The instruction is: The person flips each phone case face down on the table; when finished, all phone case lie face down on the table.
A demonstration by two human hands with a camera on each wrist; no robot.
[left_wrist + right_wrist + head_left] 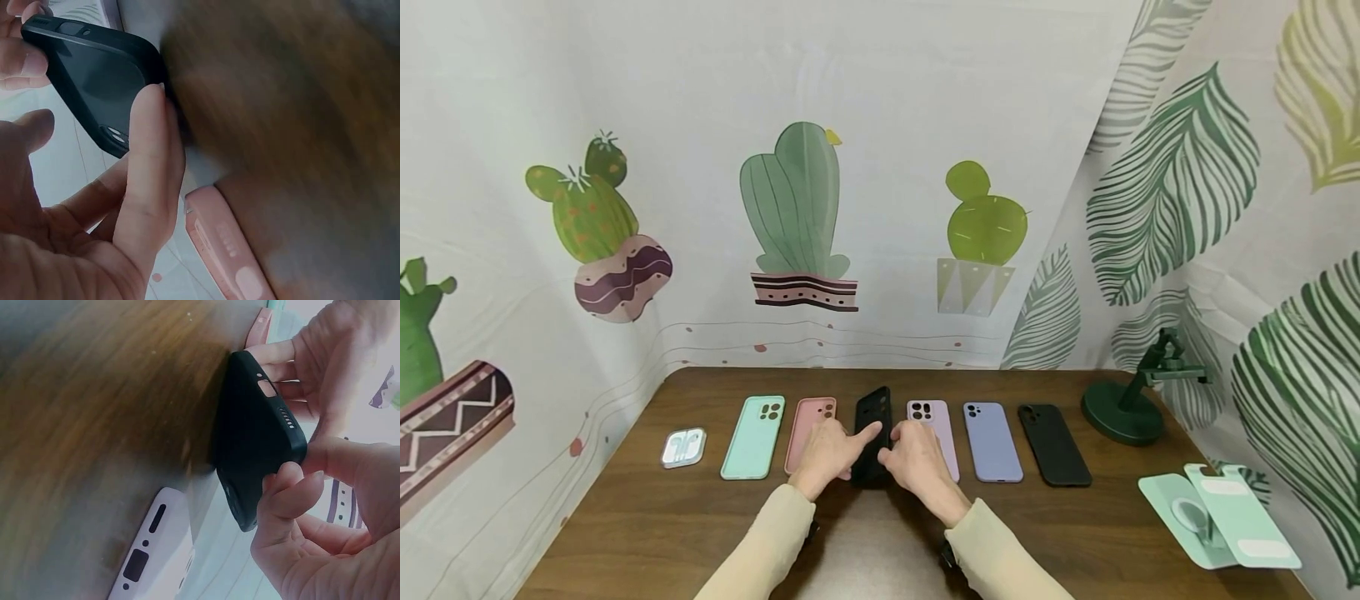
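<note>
A black phone case [872, 408] stands tilted up off the table, with camera cut-outs at its far end. My right hand [917, 457] pinches its near right corner between thumb and curled fingers; the right wrist view shows this grip on the case [250, 444] beside the port opening. On the other side, my left hand [830, 454] touches the edge with fairly straight fingers [150, 144]. Its thumb stands apart from the case in the left wrist view. A pink case [228, 247] lies beside the left hand, partly covered by it in the head view. Near the right hand lies a lilac case [159, 550].
A mint case [754, 437] and boxed white earphones [683, 447] lie left. To the right are a periwinkle case [992, 442], another black case [1055, 446], a dark green stand [1123, 412] and a mint folding stand [1243, 517]. Behind the table hangs a patterned cloth [895, 333].
</note>
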